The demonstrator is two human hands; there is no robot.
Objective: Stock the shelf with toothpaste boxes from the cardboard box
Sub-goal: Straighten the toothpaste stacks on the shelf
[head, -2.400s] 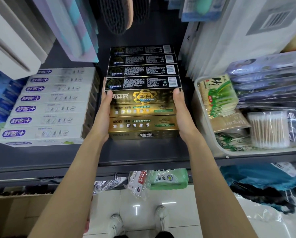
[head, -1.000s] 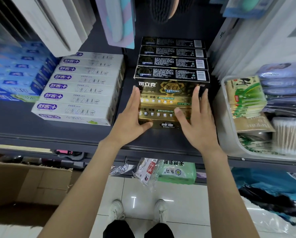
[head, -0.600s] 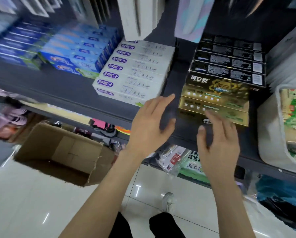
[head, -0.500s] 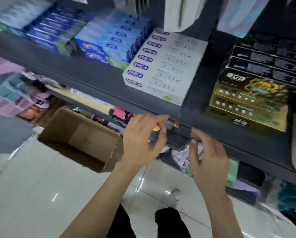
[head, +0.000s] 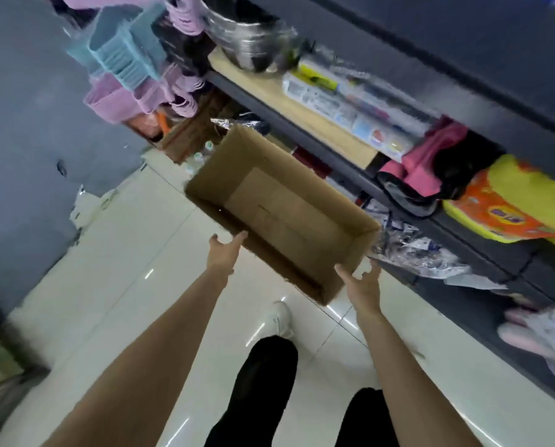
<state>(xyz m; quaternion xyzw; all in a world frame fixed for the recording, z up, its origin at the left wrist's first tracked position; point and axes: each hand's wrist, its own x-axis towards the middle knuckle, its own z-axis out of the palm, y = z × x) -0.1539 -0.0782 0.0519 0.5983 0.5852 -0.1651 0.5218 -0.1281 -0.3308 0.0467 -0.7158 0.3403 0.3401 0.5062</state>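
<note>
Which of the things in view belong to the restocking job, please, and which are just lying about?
Belongs to the job:
cardboard box, no toothpaste boxes visible inside
left hand
right hand

Just lying about:
metal bowls
blue baskets
pink baskets
yellow and orange pack
crumpled plastic wrap

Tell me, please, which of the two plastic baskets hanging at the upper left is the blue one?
The upper basket is blue; the pink basket hangs just below it, nearer the floor.
</note>
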